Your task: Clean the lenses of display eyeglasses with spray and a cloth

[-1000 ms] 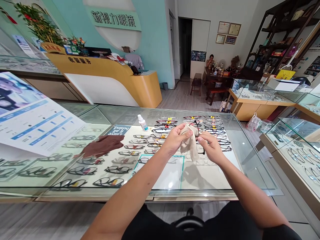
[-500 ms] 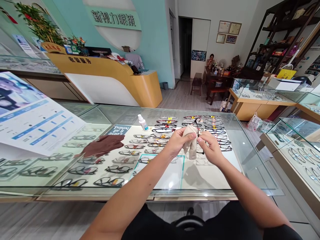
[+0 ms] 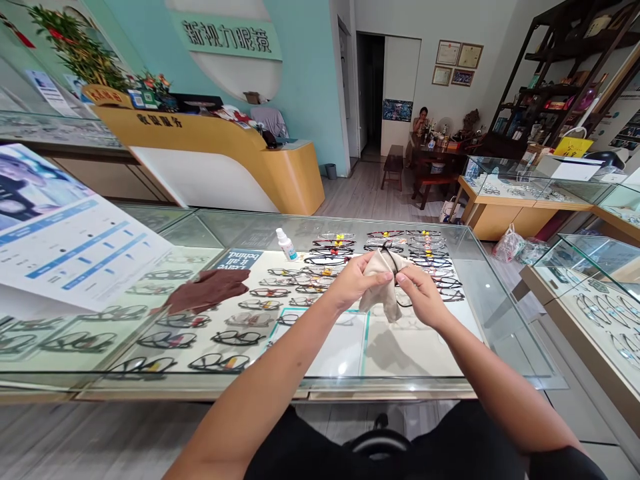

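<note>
stretching wide under both arms, here's the glass display counter [image 3: 420,385], the biggest thing going! reading the clock from the hands, the yellow-and-white desk [image 3: 215,177] sits at ten, and one seated person [image 3: 420,127] is far off just past twelve. one printed card [image 3: 75,247] leans in at nine, covering part of the counter. one teal-edged sheet [image 3: 340,347] lies at eight, and look, the left forearm [image 3: 280,377] cuts right across it! one brown cloth [image 3: 207,291] is crumpled at nine, nearer than the card.

now the two hands: the left hand [image 3: 356,279] pinches the pale cloth [image 3: 377,300] under its thumb, the right hand [image 3: 421,290] pinches the black glasses [image 3: 394,263] between thumb and fingers. just one pale cloth, bunched against the frame, its loose end hanging towards six. one spray bottle [image 3: 287,245] stands between nine and ten, well apart from both hands.

and the glasses, one pair, up between the hands above the counter! the long axis tilts from eleven down to five. which way the lenses face, can't tell, cloth and fingers are in the way. the displayed frames [image 3: 219,363] below are many, partly blocked, too crowded to count.
</note>
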The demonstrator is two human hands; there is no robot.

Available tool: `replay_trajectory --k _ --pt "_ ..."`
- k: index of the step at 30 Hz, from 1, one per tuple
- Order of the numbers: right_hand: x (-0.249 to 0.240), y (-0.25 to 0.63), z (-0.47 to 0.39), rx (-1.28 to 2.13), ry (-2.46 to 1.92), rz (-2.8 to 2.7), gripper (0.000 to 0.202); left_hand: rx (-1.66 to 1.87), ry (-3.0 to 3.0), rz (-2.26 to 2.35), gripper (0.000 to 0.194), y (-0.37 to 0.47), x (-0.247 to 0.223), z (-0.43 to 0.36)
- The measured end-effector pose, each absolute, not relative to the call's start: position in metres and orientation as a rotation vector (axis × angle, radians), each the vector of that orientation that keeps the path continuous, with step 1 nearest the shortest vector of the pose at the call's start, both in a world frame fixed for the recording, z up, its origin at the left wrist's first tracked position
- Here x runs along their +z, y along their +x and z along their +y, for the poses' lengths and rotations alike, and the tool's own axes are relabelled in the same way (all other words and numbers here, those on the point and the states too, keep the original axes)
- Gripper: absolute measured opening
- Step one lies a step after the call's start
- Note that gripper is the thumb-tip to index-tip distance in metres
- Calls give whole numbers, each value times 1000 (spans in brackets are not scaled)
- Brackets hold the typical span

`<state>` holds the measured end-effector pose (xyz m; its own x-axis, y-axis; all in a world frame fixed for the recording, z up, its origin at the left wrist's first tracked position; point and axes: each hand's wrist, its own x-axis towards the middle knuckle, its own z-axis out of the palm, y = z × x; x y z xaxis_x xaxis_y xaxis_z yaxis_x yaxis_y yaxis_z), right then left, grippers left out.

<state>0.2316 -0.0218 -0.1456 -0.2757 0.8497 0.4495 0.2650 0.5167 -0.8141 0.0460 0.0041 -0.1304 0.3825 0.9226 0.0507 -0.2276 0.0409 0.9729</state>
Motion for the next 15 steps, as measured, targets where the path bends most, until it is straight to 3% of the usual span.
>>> replay_trajectory --k 5,15 --pt "-143 232 -22 929 -896 -1797 67 1139 1236 790 55 51 -130 2" --pt "-143 228 -25 1117 -820 -1808 64 1295 1269 894 72 52 -137 4"
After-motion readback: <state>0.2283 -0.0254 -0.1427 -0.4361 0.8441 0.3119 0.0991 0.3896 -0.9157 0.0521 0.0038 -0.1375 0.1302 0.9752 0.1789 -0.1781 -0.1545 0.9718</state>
